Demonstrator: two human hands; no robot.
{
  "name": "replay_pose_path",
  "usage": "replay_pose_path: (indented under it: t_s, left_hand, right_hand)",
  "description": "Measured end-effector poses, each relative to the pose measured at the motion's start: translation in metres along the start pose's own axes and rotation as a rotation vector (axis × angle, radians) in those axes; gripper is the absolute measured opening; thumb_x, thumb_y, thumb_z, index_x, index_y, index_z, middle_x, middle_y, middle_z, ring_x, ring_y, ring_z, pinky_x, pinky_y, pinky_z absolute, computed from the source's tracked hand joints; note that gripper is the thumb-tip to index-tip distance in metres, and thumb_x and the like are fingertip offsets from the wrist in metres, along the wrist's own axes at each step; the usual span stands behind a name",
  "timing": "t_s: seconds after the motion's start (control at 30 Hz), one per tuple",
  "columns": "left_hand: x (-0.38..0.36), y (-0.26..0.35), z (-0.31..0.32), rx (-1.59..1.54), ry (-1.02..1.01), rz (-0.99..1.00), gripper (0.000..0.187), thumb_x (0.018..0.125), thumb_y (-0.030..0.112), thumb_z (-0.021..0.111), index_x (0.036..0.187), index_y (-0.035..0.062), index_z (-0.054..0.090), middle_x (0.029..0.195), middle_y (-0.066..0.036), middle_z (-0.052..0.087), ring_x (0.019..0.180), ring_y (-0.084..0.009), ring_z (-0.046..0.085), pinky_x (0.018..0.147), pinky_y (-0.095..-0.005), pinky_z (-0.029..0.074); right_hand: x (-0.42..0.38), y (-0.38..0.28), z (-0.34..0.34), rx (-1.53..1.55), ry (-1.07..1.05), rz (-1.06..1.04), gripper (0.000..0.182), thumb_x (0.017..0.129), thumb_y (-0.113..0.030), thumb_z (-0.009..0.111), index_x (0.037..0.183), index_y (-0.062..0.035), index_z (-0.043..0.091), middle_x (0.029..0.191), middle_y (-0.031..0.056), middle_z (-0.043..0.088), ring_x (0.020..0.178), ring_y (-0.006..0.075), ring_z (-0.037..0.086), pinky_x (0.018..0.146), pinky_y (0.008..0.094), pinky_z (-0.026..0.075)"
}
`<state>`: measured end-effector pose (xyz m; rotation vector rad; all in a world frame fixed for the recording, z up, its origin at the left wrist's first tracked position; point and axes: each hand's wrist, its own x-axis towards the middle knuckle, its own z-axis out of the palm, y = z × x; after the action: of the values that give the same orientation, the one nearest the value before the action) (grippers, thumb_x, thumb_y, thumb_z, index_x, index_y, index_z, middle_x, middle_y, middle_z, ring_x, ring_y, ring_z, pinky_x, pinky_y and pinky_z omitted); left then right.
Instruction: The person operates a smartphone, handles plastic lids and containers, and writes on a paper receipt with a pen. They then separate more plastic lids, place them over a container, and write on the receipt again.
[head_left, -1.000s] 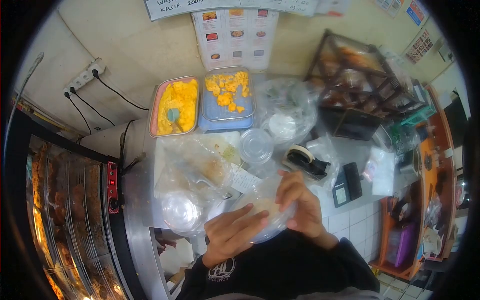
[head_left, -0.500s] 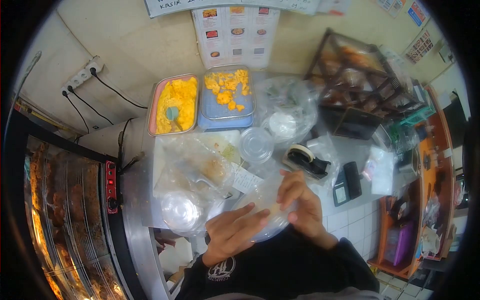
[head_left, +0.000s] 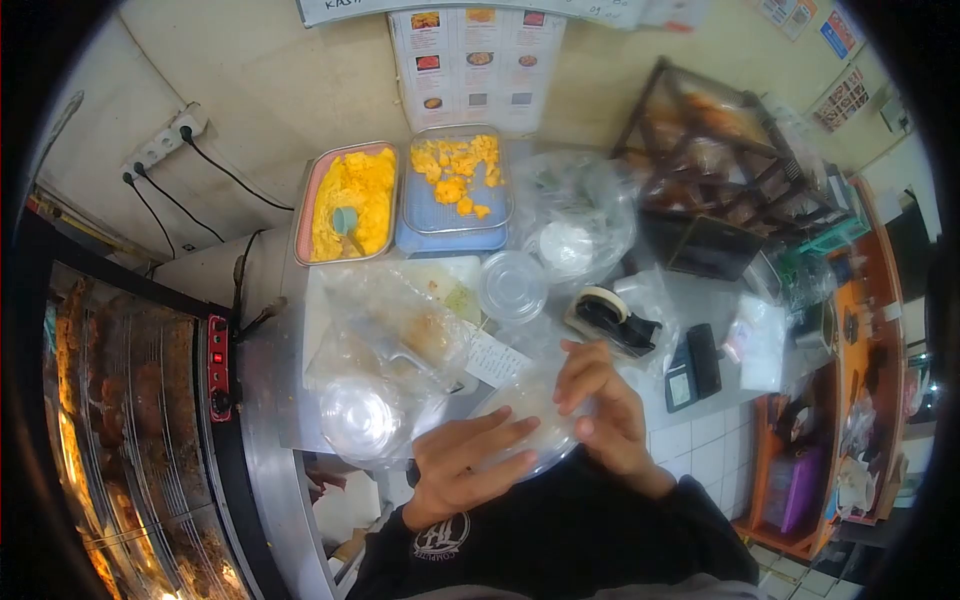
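While both hands meet low at 6 o'clock, the scene reads so:
Left hand: grip clamped on clear container, fingers spread over it.
Right hand: fingers curled together on its rim.
Container: above bench edge.
Tape dispenser: at 1 o'clock, near.

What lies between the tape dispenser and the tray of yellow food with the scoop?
In the head view, a clear round lid lies between the tape dispenser and the tray, on the cluttered counter.
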<state>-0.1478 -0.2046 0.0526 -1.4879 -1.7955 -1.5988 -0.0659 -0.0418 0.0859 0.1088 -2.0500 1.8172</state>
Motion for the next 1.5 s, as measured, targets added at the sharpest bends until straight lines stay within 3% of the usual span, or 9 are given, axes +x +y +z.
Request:
replay_pose_path:
  t_s: [0.5,0.73,1.0,1.17,1.5]
  left_hand:
    - [0.001,0.003,-0.002,-0.009,-0.003,-0.061,0.036,0.065,0.01,0.073,0.099,0.0132,0.06,0.091,-0.006,0.067,0.074,-0.0217,0.066,0.055,-0.0251,0.05]
    - [0.003,0.004,-0.005,-0.034,-0.051,-0.107,0.037,0.064,0.012,0.075,0.099,0.0089,0.06,0.091,-0.006,0.067,0.075,-0.022,0.066,0.057,-0.0263,0.051]
    - [-0.002,0.0,-0.004,-0.011,-0.043,-0.073,0.036,0.066,0.013,0.073,0.1,0.0107,0.061,0.092,-0.005,0.067,0.075,-0.0206,0.066,0.055,-0.0251,0.049]
    - [-0.002,0.0,-0.004,-0.002,-0.044,-0.055,0.035,0.067,0.011,0.072,0.1,0.0133,0.061,0.092,-0.004,0.067,0.076,-0.0202,0.066,0.054,-0.0244,0.048]
    - [-0.003,0.001,-0.009,0.025,-0.085,-0.038,0.031,0.071,0.012,0.066,0.101,0.017,0.061,0.096,-0.003,0.066,0.077,-0.0218,0.066,0.055,-0.0248,0.048]
  right_hand:
    - [0.001,0.002,0.001,0.021,-0.012,0.01,0.016,0.078,-0.017,0.058,0.091,-0.0093,0.056,0.091,0.0036,0.051,0.095,0.0206,0.042,0.1,0.0441,0.016]
    - [-0.002,0.008,0.006,0.096,0.05,-0.042,0.008,0.077,-0.013,0.057,0.085,-0.0124,0.06,0.091,0.0045,0.052,0.094,0.0201,0.042,0.1,0.0458,0.017]
    - [0.001,0.006,0.005,0.073,0.034,-0.052,0.007,0.076,-0.014,0.063,0.08,-0.0133,0.058,0.088,0.0042,0.051,0.092,0.0189,0.043,0.099,0.0456,0.017]
    - [0.002,0.0,0.007,0.003,0.043,-0.016,0.018,0.069,-0.013,0.07,0.076,-0.0158,0.054,0.083,0.0011,0.052,0.087,0.0171,0.045,0.097,0.0457,0.018]
    - [0.002,0.002,0.009,0.008,0.057,-0.036,0.02,0.067,-0.014,0.072,0.073,-0.017,0.053,0.081,0.0003,0.053,0.083,0.0161,0.045,0.097,0.0454,0.019]
